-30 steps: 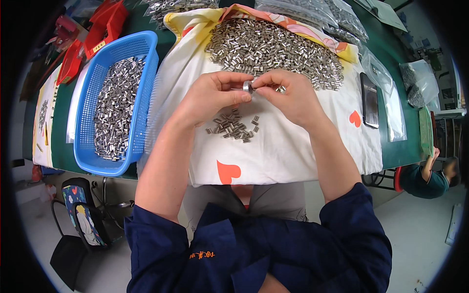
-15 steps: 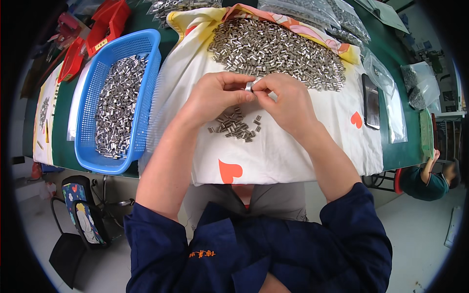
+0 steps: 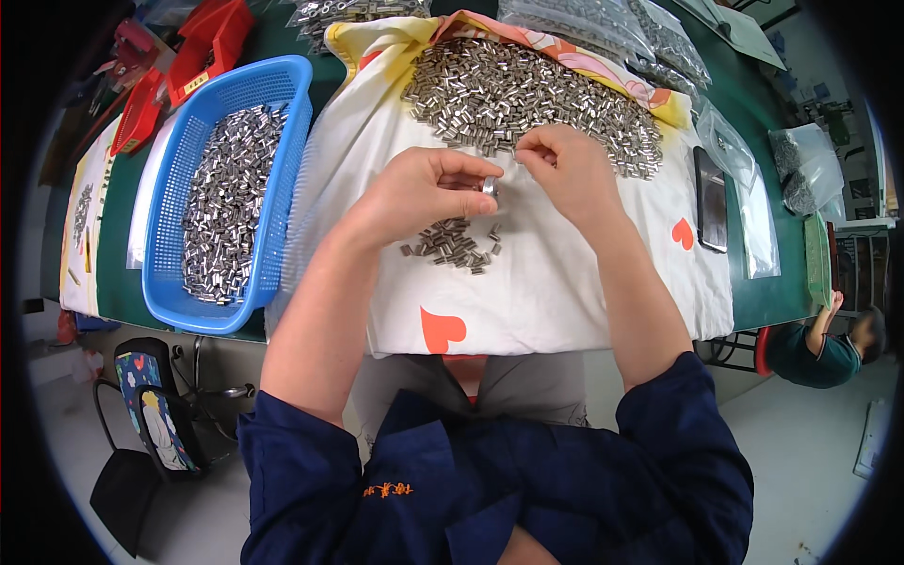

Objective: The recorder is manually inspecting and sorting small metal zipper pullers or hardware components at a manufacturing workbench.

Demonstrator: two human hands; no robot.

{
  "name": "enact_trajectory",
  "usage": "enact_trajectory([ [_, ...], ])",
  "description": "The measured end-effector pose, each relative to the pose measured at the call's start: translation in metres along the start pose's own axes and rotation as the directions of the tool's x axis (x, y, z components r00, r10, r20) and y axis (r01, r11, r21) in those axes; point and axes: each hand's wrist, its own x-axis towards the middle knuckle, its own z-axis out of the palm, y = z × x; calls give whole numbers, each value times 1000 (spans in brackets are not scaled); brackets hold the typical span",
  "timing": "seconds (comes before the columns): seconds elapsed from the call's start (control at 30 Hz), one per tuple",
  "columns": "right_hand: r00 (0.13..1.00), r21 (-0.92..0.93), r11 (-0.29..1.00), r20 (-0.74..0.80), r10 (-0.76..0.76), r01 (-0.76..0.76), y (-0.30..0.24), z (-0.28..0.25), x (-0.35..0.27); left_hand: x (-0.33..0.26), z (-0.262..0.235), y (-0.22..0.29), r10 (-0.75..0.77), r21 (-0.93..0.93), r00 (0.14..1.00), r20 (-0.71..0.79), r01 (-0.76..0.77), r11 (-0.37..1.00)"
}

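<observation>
Between the thumb and fingers of my left hand (image 3: 414,196) is a short, round silver metal piece (image 3: 491,186), held just above a small heap of metal pins (image 3: 452,247) on the white cloth. My right hand (image 3: 571,171) is a little to the right and farther off, its thumb and forefinger pinched together. Whatever is in that pinch, if anything, is too small to make out. Beyond both hands spreads a large pile of short silver metal pins (image 3: 537,89), its near edge close to my right fingertips.
A blue plastic basket (image 3: 299,141) of similar pins stands at the left, with red bins (image 3: 141,113) behind it. The cloth (image 3: 565,301) covers the table's middle. A phone (image 3: 711,200) lies at the right. Bags of parts (image 3: 584,24) are at the back. A person (image 3: 824,348) sits far right.
My hands have come apart. The right one has moved away from the round metal piece, up toward the large pile, while the left keeps hold of the piece and has turned it slightly.
</observation>
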Motion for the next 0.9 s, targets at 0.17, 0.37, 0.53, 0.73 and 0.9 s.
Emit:
enact_trajectory([
  [0.17,986,-266,953,-41,-159,143,-1,14,1,0,1,-2,21,-1,1000,14,-21,1000],
  [0.37,990,-299,945,-4,-143,135,1,12,-2,-2,1,0,34,124,993,114,-48,991],
  [0.53,988,-128,981,-20,-152,148,-9,5,-3,2,-3,-4,27,-32,1000,-15,-28,999],
  [0.73,996,380,925,86,-28,-7,-27,-4,-10,3,-3,-1,61,-55,992,-110,-67,996],
  [0.9,993,352,935,116,-2,-39,-30,-6,-11,3,-3,0,64,-75,993,-101,-72,995],
])
